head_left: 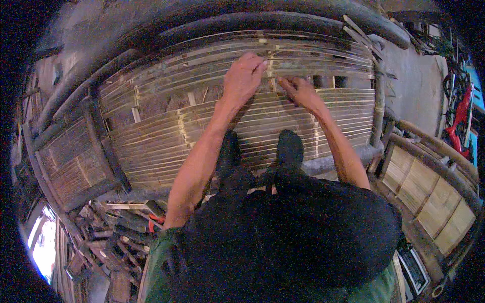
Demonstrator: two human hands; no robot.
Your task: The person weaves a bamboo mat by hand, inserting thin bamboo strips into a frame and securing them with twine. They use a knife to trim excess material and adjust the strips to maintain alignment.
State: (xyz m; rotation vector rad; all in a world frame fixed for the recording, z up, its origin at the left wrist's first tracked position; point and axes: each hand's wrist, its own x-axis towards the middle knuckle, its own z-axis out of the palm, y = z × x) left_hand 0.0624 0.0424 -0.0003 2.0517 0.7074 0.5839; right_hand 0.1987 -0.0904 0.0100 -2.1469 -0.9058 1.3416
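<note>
A slatted panel of thin bamboo strips [151,156] lies below me, set in a frame of thick dark poles. Over its far part my left hand [244,77] has its fingers closed beside a pale cross binding [270,65]. A thin light strand curls off the binding near the fingertips. To the right of it, my right hand [301,94] is closed too, thumb and fingers together, just on the near side of the binding. What either hand pinches is too small to make out. Between the far and near strips is a wide gap.
My dark-covered feet [289,147] rest on the near strips. A thick pole [247,22] runs along the far side. On the right stands a woven bamboo panel [429,192]. Bamboo offcuts [108,252] are piled at lower left. A red object [461,118] is at far right.
</note>
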